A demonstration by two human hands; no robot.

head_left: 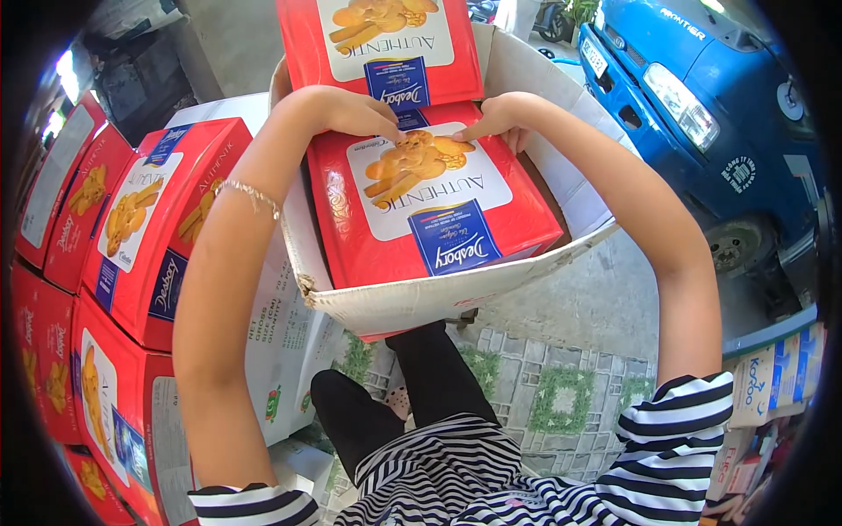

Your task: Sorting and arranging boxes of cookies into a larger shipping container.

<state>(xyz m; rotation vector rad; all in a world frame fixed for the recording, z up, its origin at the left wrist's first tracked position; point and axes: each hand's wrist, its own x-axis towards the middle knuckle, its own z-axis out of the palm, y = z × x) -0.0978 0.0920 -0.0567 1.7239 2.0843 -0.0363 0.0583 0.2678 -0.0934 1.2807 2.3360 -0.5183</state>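
Observation:
A red biscuit box point(351, 237) with a cookie picture and a blue label lies in an open white carton point(395, 307) in front of me. At its far edge, my left hand point(358, 114) bends over the box, fingertips on its top near the picture. My right hand point(502, 121) grips the far right part, thumb on top and other fingers curled down toward the side; their tips are partly hidden. Just beyond my hands, a second red biscuit box point(469, 53) stands tilted at the carton's far end.
Red biscuit boxes point(132, 316) are stacked at the left, beside a printed white carton point(285, 351). A blue truck point(684, 96) stands at the far right. Packaged goods point(772, 377) sit at the right edge. Below lies a floor with a grey-green pattern point(561, 394).

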